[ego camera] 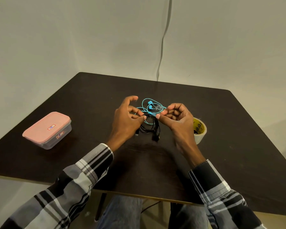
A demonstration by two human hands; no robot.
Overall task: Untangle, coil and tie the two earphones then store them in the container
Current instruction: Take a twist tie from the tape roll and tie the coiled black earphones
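Table: dark tabletop [155,162] against a pale wall [73,38].
Left hand [125,119]: pinches black earphones [149,127].
Right hand [173,116]: pinches blue earphones [149,106].

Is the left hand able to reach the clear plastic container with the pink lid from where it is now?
Probably yes. The clear plastic container with the pink lid sits on the left hand's side with bare dark table between, though that hand now pinches the black earphone cable.

both arms wear long plaid sleeves: left sleeve [76,182], right sleeve [221,194]. pattern: black, grey and white checks with thin white stripes. cuffs end at the wrists; hands are bare. legs wear blue-grey denim jeans [120,212].
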